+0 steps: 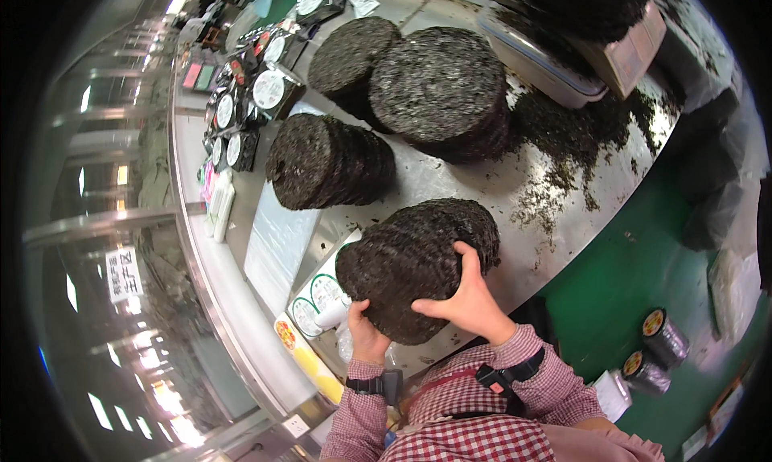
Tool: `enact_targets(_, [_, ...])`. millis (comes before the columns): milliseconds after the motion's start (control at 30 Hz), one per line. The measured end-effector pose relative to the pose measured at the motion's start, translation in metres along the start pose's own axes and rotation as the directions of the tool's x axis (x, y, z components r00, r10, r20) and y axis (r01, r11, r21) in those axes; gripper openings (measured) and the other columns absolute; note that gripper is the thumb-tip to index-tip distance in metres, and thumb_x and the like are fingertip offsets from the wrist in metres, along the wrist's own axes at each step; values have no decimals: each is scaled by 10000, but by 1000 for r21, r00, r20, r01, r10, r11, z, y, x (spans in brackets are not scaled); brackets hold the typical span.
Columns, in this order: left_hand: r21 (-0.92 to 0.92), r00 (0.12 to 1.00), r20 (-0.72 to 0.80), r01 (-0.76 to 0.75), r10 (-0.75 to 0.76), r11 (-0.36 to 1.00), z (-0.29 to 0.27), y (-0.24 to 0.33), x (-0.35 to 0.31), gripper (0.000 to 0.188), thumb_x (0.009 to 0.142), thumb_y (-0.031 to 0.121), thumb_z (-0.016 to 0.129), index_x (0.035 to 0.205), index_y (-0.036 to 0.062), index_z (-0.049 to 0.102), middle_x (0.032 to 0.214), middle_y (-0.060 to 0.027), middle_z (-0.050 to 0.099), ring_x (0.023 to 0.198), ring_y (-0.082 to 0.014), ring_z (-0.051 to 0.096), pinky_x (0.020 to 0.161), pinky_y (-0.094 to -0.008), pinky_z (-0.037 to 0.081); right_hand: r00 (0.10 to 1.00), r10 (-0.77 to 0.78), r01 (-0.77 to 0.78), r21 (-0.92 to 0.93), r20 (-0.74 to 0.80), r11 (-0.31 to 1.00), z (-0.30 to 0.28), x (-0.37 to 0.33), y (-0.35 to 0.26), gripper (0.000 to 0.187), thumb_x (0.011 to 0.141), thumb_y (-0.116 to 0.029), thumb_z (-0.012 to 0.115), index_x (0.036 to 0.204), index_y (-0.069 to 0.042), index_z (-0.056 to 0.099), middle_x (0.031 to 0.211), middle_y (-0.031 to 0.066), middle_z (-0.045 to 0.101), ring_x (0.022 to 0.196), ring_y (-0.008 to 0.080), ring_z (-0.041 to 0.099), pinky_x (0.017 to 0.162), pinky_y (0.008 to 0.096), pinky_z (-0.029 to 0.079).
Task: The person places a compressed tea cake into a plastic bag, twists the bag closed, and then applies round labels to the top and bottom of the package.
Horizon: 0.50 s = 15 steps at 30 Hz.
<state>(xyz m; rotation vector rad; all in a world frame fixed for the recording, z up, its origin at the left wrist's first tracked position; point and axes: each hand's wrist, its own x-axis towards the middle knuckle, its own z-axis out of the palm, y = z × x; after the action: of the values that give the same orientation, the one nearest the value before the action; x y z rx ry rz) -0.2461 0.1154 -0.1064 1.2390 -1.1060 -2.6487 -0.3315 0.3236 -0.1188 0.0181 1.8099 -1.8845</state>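
Between my two hands is a stack of round, dark dried seaweed sheets (402, 261), tilted at the table's near edge with its sheets fanned toward the right. My left hand (368, 336) grips the lower left rim, thumb on the front sheet. My right hand (473, 301) clasps the right side, its thumb pressed on the front face and a finger over the layers. The fingers behind the stack are hidden. Beyond it lies another seaweed stack (334, 163) on its side. Two more stand farther back, a wide one (438, 88) and a darker one (354, 56).
Loose seaweed crumbs (563, 152) cover the table's right part, below a plastic bin (539, 56). Black packets with round white labels (269, 90) crowd the far left. Plastic film (277, 225) and round labels (322, 293) lie at left. Two wrapped rolls (663, 337) rest on the green floor.
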Motion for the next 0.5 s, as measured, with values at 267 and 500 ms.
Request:
enact_targets(267, [127, 967, 200, -184, 156, 975, -65, 10, -6, 633, 941, 324, 608, 1458, 17, 413, 1490, -145, 459, 1413, -306, 378, 1181, -454, 264, 990, 106, -135, 410, 92, 902, -24, 13, -5, 946, 763, -61, 785, 1511, 1, 210, 1369, 175, 476, 1239, 264, 510, 1035, 358, 445])
enact_targets(500, [839, 935, 334, -236, 121, -490, -234, 97, -44, 806, 814, 387, 755, 1476, 86, 408, 1483, -205, 433, 1418, -359, 336, 1156, -493, 261, 977, 135, -211, 653, 165, 727, -87, -60, 14, 625, 894, -432, 622, 1352, -17, 532, 1267, 150, 644, 1136, 327, 625, 1061, 448, 467])
